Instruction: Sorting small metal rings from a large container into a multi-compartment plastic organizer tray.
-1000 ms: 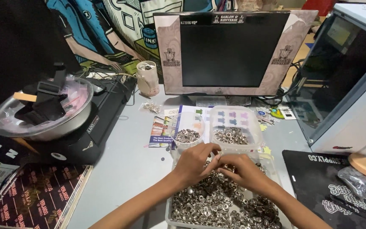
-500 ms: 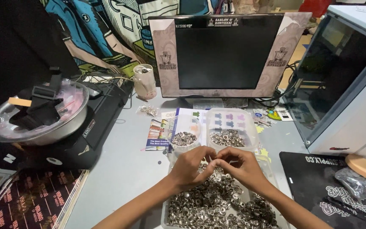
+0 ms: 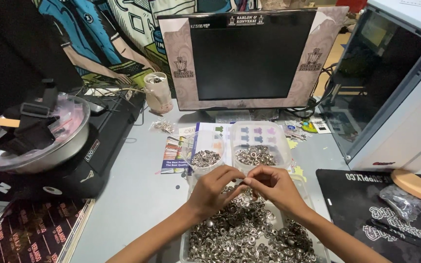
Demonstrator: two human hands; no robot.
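1. Metal, small and silver: a tiny snap piece [image 3: 243, 183] sat pinched where the fingertips of both hands met, just above a clear tray [image 3: 189, 237] heaped with loose silver snap parts [image 3: 249, 234]. It was too small to tell whether it was one part or two pressed together.

2. Fingers of the left hand [image 3: 216, 187] were curled narrow, thumb and forefinger closed on the piece; the right hand [image 3: 274, 186] mirrored it, its fingers bent inward and closed on the same piece.

3. Risk, as a judgement: so slight a grip on a smooth part could have let it slip and vanish into the heap below, where it would look like every other.

4. Another likely risk: a forearm sweeping sideways could have nudged the tray and spilled parts onto the grey desk [image 3: 137, 195].

5. Just beyond the hands stood a small clear cup [image 3: 205, 155] and a clear tub [image 3: 259, 146], each holding sorted silver parts; a careless reach could have tipped the cup, or a part could have landed in the wrong one.

6. Both wrists hovered over the tray, forearms angling in from the lower edge toward each other, palms turned inward.

7. Farther back stood a dark monitor [image 3: 249, 58]; a metal bowl [image 3: 35, 141] sat well to the left.
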